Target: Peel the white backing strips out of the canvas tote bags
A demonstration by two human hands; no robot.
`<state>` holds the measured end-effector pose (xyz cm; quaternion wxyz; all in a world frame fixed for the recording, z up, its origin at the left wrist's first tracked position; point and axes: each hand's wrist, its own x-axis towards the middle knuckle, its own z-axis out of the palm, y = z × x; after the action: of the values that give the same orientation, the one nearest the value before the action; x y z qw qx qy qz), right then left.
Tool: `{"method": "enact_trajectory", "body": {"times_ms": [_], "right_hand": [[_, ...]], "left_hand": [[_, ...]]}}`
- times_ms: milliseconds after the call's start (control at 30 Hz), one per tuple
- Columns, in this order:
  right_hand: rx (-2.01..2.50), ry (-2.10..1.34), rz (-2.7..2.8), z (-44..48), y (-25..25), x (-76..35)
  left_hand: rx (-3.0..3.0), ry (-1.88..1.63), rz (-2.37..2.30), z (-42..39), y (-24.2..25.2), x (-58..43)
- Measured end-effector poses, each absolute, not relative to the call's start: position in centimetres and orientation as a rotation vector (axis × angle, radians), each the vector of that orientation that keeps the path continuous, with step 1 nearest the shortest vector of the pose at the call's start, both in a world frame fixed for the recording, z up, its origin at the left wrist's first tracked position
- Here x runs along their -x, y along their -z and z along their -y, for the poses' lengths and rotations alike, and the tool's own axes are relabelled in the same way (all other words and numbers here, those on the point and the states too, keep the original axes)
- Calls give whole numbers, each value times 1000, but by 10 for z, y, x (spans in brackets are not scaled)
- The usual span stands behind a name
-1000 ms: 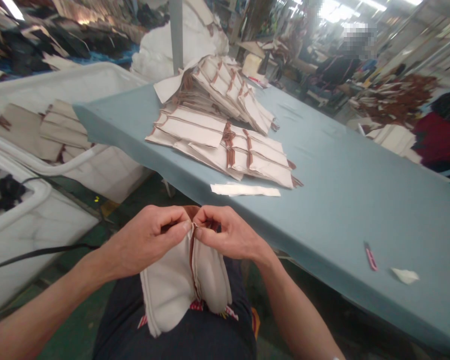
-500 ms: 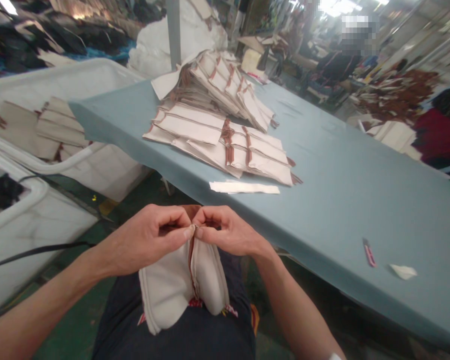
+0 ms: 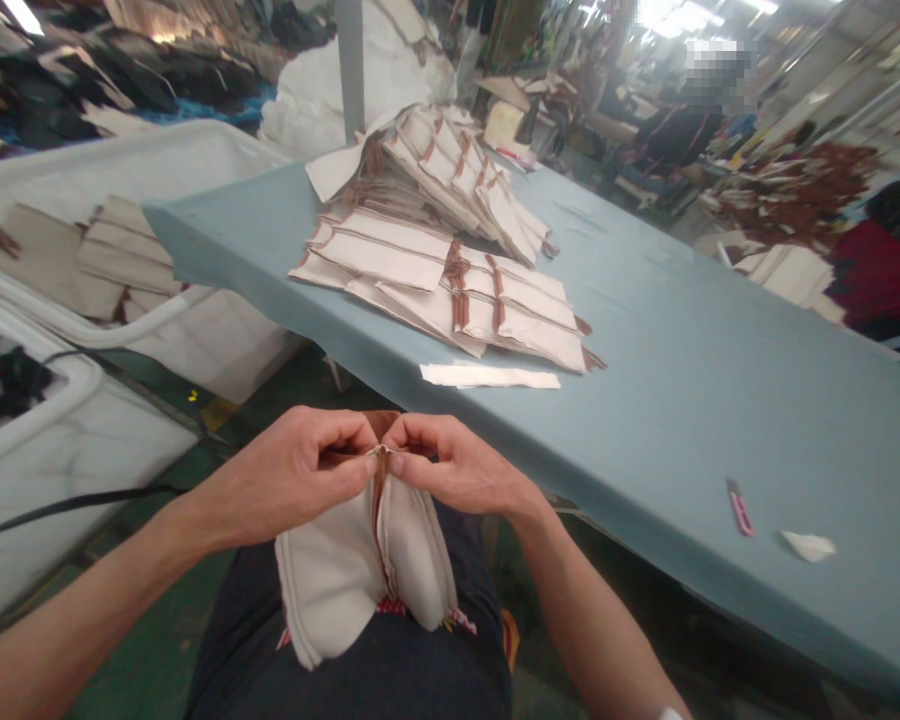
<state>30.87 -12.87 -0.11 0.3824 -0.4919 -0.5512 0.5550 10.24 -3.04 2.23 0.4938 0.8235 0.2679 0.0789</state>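
Observation:
Over my lap, my left hand [image 3: 292, 475] and my right hand [image 3: 450, 465] meet, both pinched on the top of a cream cloth piece [image 3: 345, 580] with a brown zipper [image 3: 379, 505] down its middle. My fingertips touch at the zipper's upper end. The cloth sags onto my dark trousers [image 3: 360, 680]. Whatever sits between the fingertips is too small to make out.
A blue-grey table [image 3: 682, 400] stands ahead with stacks of similar cream zippered pieces [image 3: 450, 270], a white strip [image 3: 487, 376], a pink cutter [image 3: 740, 508] and a paper scrap [image 3: 808, 545]. White bins [image 3: 82, 260] with more pieces stand left. A person works at the far end.
My hands and the cloth have stayed nearly still; the fingertips have shifted slightly at the zipper's top. The view has moved a little.

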Motion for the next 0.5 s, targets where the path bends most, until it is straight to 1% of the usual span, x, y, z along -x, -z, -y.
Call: {"method": "enact_trajectory", "body": {"times_ms": [300, 500], "right_hand": [[1294, -1359, 1435, 130, -8, -305], [1220, -1402, 1426, 133, -9, -306]], "left_hand": [[-1968, -209, -589, 33, -24, -102], [-1986, -195, -548, 31, -22, -97]]}}
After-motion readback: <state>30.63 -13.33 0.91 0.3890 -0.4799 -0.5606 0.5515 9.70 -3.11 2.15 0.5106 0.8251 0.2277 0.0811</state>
